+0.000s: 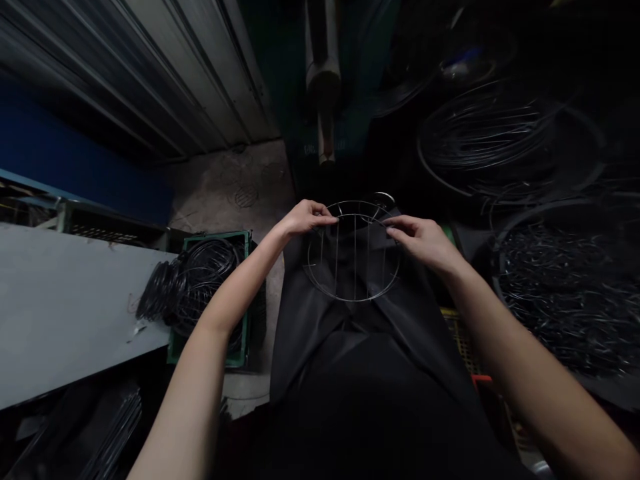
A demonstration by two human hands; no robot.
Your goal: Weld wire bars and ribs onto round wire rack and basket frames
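Note:
A round wire rack (355, 260), made of a thin metal ring crossed by several straight wires, is held above my lap over a black apron (325, 347). At its far left rim my left hand (306, 217) is closed, thumb and fingers pinching the wire. My right hand (423, 241) is closed at the far right rim, its thumb and forefinger pinched on the wire. Whether a small loose piece is also between the right fingertips, I cannot tell. Just beyond the rack, dark parts of a machine (324, 87) stand in shadow, with a small shiny curved edge.
On the left, a green crate (247, 287) holds black wire rings (207, 267) beside a pale grey board (75, 307). A large tub of small bent wire pieces (570, 293) stands at right. Behind it lie larger wire hoops (490, 140). A yellow basket (457, 337) sits low under my right arm.

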